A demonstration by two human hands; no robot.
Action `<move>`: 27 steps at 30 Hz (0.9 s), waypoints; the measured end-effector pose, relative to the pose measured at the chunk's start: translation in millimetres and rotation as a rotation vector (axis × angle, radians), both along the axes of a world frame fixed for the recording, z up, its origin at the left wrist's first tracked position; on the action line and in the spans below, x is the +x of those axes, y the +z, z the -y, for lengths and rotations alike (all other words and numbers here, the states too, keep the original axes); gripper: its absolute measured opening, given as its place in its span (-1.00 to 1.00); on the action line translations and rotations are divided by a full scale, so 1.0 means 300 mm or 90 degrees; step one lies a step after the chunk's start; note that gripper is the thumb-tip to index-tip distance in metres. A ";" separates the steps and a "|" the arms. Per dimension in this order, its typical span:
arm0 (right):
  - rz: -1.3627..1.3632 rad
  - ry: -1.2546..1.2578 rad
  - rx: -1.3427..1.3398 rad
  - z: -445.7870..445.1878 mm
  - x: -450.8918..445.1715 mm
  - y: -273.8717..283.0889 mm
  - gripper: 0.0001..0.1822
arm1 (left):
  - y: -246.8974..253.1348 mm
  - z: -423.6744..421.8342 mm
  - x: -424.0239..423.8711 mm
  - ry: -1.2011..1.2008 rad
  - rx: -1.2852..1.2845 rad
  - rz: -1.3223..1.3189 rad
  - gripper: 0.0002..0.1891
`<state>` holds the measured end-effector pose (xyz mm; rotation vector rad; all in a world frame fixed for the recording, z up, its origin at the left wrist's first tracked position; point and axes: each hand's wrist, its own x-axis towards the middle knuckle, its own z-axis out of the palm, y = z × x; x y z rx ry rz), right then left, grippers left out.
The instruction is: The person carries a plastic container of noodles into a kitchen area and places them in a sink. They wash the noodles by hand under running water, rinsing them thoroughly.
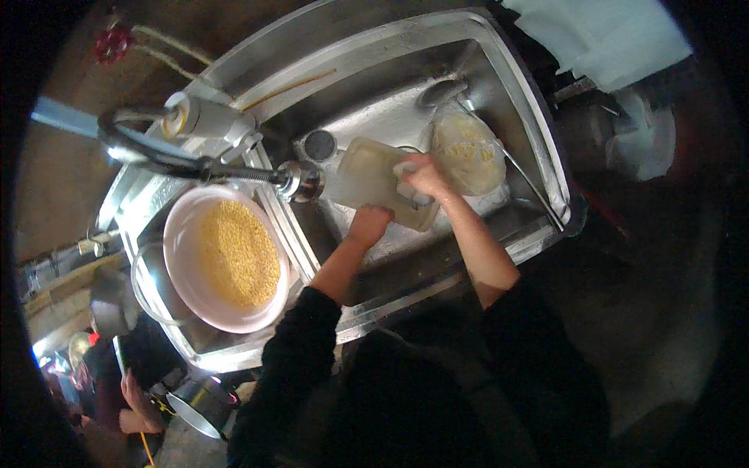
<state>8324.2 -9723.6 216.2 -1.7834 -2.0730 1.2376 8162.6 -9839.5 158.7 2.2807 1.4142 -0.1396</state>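
In the deep steel sink (374,114), a translucent rectangular plastic container (367,164) lies tilted below the spray faucet head (301,181), from which water seems to run. My left hand (372,225) grips the container's near edge. Over its right part, my right hand (426,175) holds a pale scrubbing pad or cloth (405,171), whose kind is hard to tell. Just right of that hand lies a round, pale yellowish bowl or lid (468,152) with wet residue on it. Behind it rests a metal ladle or strainer (442,92).
A pink basin (187,257) of yellow grains or beans stands in the left sink. A thin metal rod (529,181) leans on the right rim, and a wooden stick (292,88) lies along the back ledge. Another person's hand (137,403) is at lower left, near a metal pot (193,415).
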 end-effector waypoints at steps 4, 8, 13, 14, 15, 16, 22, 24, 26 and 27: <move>-0.068 -0.043 0.097 -0.069 0.050 0.069 -0.57 | 0.211 -0.053 -0.036 -0.003 0.006 0.155 -0.80; -0.144 -0.016 0.000 -0.105 0.029 0.221 -0.54 | 0.324 -0.057 -0.094 0.063 -0.127 0.207 -0.84; -0.180 -0.031 -0.030 -0.111 0.004 0.319 -0.52 | 0.227 0.003 -0.149 0.259 -0.449 0.738 -0.92; -0.194 -0.023 -0.053 -0.104 -0.024 0.353 -0.54 | 0.216 0.023 -0.160 0.273 -0.464 0.755 -0.92; -0.210 -0.038 -0.062 -0.101 -0.028 0.365 -0.54 | 0.224 0.031 -0.152 0.276 -0.483 0.775 -0.92; -0.228 -0.051 -0.071 -0.097 -0.035 0.375 -0.55 | 0.232 0.037 -0.149 0.281 -0.501 0.795 -0.92; -0.257 -0.064 -0.018 -0.129 -0.056 0.397 -0.54 | 0.343 -0.016 -0.186 0.395 -0.554 0.846 -0.88; -0.292 -0.100 -0.036 -0.129 -0.074 0.460 -0.51 | 0.378 -0.028 -0.178 0.374 -0.435 0.827 -0.84; -0.324 -0.104 -0.049 -0.144 -0.071 0.451 -0.51 | 0.383 -0.023 -0.142 0.361 -0.240 0.684 -0.82; -0.340 -0.109 -0.053 -0.151 -0.063 0.456 -0.51 | 0.388 -0.012 -0.104 0.350 -0.108 0.548 -0.83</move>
